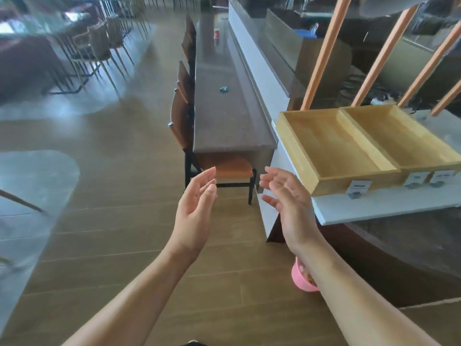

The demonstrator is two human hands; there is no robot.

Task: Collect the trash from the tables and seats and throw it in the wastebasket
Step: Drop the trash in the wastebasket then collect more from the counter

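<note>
My left hand (195,211) and my right hand (287,198) are raised in front of me over the wooden floor, palms facing each other, fingers apart, both holding nothing. Ahead runs a long dark brown counter table (224,121). A small crumpled teal scrap (224,89) lies on it about midway along. Farther back on the same table stands a red cup (216,36). A pink wastebasket (303,278) sits on the floor under my right forearm, mostly hidden by the arm.
Brown chairs (183,116) line the table's left side, the nearest with an orange seat (232,169). Two wooden trays (349,146) rest on a white ledge at right. More chairs and tables (94,46) stand at far left.
</note>
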